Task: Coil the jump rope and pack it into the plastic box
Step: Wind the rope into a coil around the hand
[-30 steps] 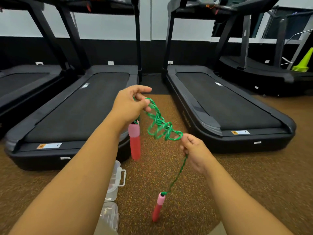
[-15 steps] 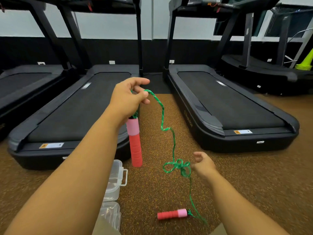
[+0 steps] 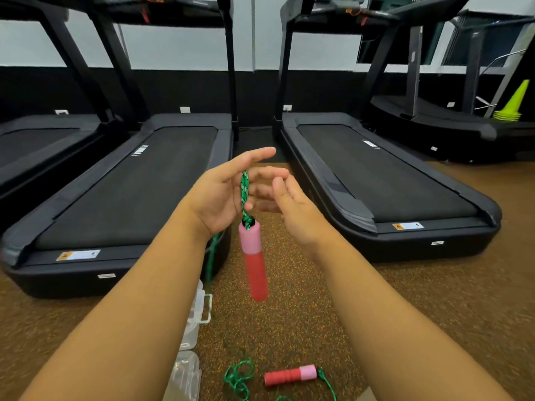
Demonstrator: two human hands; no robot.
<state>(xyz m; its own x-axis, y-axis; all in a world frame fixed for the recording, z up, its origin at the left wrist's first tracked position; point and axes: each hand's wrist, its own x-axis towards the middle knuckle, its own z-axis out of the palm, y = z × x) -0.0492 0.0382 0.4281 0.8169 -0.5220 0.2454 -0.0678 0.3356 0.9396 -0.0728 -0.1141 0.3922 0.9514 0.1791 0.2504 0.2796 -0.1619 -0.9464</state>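
**Rope hangs from left hand, right hand closing in**

While the left hand pinches the green rope, its handle hangs upright; the right hand, fingers relaxed and empty, hovers just beside it. The second handle lies on the floor, near the plastic box.

— What does the room show?
— 2 black treadmills side by side on a speckled brown rubber floor, facing a wall pale above, black below.
— And at right?
— Stacked yellow-green cones beside another machine.
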